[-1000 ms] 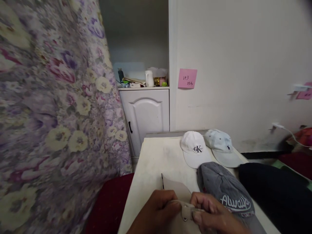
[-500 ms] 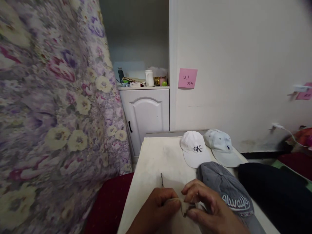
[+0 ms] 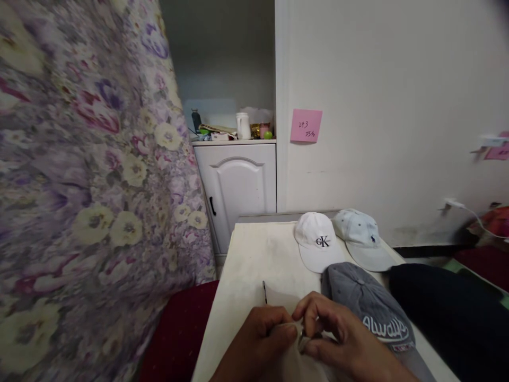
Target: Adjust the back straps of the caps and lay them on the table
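Observation:
My left hand (image 3: 266, 337) pinches a pale beige cloth piece (image 3: 300, 369) between thumb and forefinger, low in the view. Right beside it, my right hand (image 3: 332, 331) is closed with its fingertips on a small metal buckle (image 3: 302, 335) at the cloth. Both hands almost touch each other, and they hide most of the cloth and its shape. A thin dark object (image 3: 265, 292) shows just beyond my left hand; its kind I cannot make out. To the right of my right hand lies a grey cap (image 3: 363, 294) with white lettering.
A white cap (image 3: 316, 236) and a pale blue cap (image 3: 360, 239) sit at the far right of the cream-topped table (image 3: 254, 254). Dark cloth (image 3: 441, 313) lies at the right edge. A floral curtain (image 3: 99, 185) hangs left, above a red seat (image 3: 178, 329).
The metal buckle has turned and now sits closer between my fingertips. My right fingers have shifted slightly left, and more of the pale cloth shows below my hands.

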### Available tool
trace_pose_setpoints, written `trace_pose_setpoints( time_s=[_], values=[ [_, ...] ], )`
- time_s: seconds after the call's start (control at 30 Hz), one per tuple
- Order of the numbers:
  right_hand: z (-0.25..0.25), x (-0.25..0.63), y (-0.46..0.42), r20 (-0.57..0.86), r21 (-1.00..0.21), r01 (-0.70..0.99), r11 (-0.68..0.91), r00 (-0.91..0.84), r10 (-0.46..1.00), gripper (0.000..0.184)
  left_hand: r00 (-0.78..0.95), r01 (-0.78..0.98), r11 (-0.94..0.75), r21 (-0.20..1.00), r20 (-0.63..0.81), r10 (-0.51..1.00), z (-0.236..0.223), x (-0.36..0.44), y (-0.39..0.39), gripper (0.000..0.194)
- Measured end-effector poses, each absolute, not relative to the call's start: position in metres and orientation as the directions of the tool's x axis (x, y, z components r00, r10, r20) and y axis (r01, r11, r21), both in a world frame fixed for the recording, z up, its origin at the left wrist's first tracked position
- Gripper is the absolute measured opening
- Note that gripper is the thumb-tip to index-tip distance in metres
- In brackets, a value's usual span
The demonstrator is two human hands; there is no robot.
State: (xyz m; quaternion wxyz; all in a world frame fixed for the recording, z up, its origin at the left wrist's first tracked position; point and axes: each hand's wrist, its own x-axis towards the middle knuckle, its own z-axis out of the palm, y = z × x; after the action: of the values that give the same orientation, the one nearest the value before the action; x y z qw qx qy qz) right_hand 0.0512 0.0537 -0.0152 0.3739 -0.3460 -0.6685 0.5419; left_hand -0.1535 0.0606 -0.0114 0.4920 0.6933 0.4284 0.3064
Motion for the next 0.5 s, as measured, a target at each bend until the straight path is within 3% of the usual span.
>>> trace_pose_setpoints(
  time_s=[0.1, 0.27, 0.5],
  values=[
    [-0.01, 0.054, 0.051, 0.17, -0.972, 0.051, 0.228, -0.511, 0.842, 0.007, 0.443, 0.292, -0.133, 0.947, -0.01, 0.897, -0.01, -0.153, 0.061, 0.037],
    [-0.006, 0.058, 0.046, 0.239, -0.943, 0.081, 0.322, -0.51, 0.826, 0.017, 0.432, 0.278, -0.12, 0.953, -0.012, 0.902, -0.01, -0.151, 0.06, 0.034],
    [-0.019, 0.05, 0.045, 0.272, -0.913, 0.179, 0.367, -0.407, 0.872, 0.015, 0.403, 0.331, -0.156, 0.931, 0.011, 0.915, -0.01, -0.151, 0.059, 0.033]
  ],
)
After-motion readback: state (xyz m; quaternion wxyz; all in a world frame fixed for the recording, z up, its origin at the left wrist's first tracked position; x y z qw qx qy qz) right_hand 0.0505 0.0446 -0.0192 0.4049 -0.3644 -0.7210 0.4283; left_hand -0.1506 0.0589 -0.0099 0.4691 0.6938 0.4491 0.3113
